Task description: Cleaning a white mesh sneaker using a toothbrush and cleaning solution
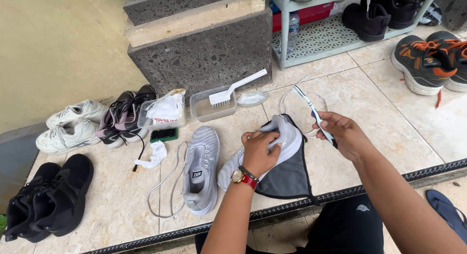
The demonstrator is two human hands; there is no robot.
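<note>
My left hand (pixel 259 152) grips a light grey sneaker (pixel 287 135) tilted on its side over a dark grey cloth (pixel 289 178) spread on the tiled floor. My right hand (pixel 343 135) holds a toothbrush (pixel 311 109) by the handle, bristle end pointing up and away, just right of the shoe. The matching grey sneaker (pixel 201 169) lies sole-down to the left, with a loose grey lace (pixel 165 186) beside it. A watch with a red strap is on my left wrist.
A clear tub with a white scrub brush (pixel 236 88), a second tub holding a white bag (pixel 165 110), a green brush (pixel 163 134) and a white rag (pixel 154 154) lie behind. White, dark and black shoe pairs sit left; orange-black sneakers (pixel 428 59) and a shoe rack right.
</note>
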